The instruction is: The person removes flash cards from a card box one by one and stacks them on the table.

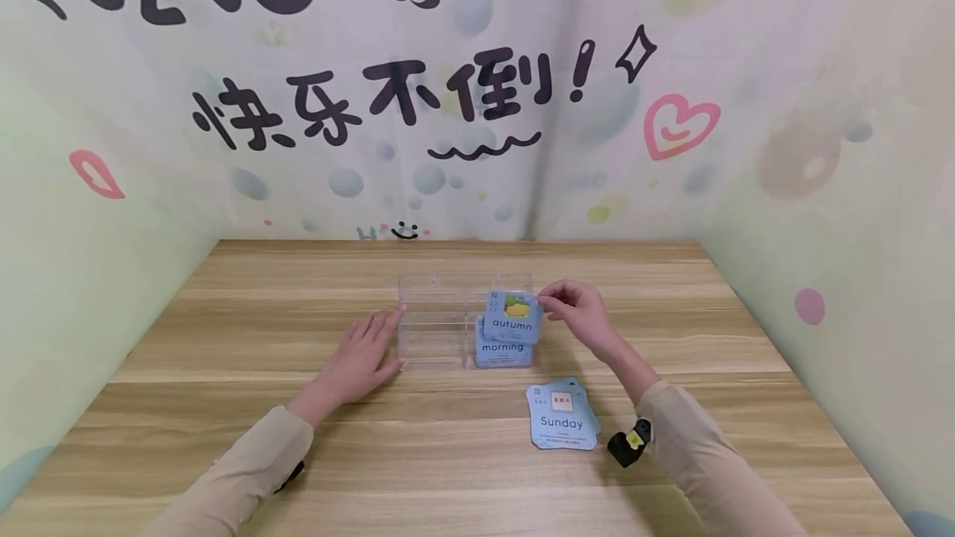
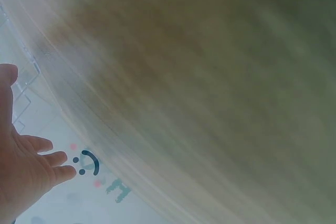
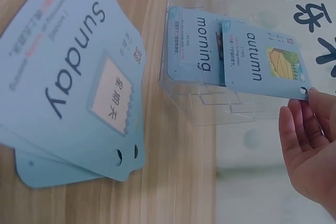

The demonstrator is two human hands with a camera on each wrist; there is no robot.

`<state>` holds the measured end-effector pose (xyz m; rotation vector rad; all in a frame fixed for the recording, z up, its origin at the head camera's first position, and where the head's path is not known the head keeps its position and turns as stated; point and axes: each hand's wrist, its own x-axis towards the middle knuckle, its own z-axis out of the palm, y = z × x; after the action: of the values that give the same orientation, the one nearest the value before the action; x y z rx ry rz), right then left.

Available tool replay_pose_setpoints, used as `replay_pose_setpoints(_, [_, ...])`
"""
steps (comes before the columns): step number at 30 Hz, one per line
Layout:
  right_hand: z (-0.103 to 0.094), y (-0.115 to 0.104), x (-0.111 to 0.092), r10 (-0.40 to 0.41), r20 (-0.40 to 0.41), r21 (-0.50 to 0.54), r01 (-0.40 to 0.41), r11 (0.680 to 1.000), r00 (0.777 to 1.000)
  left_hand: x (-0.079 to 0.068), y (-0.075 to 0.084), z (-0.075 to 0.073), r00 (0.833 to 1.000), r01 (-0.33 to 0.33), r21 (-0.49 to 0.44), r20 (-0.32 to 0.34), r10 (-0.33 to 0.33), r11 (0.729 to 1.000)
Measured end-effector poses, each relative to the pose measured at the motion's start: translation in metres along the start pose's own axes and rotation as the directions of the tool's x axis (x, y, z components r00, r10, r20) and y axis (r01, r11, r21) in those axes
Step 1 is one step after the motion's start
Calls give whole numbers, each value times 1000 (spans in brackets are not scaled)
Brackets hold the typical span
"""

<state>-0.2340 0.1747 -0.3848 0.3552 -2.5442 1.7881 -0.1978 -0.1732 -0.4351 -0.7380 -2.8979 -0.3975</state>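
A clear plastic card holder (image 1: 433, 341) with several compartments stands on the table. My right hand (image 1: 580, 315) pinches the upper right corner of a blue "autumn" card (image 1: 512, 323) between thumb and fingers. That card overlaps the top of a "morning" card (image 3: 195, 45), which sits in the holder's lower right compartment. At the holder's left side, my left hand (image 1: 358, 359) lies with fingers extended, fingertips right at its edge. The left wrist view shows this hand (image 2: 26, 166) with spread fingers and only a sliver of the holder.
A small stack of blue cards, with a "Sunday" card (image 1: 561, 421) on top, lies on the wooden table (image 1: 373, 454) in front of the holder, near the right forearm. Behind the table hangs a printed cloth backdrop (image 1: 313, 189) with large black characters.
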Motion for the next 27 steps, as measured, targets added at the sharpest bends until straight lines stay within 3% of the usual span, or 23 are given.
replay_pose_setpoints(14, [-6,-1,-5,-11,-15,66,12,998,1000,0,-1,1,1000,6,3,-2,-6,1000])
replay_pose_setpoints(27, [-18,4,-17,51,21,50,-52,997,998,0,0,1,1000,1,-1,-8,-1,1000])
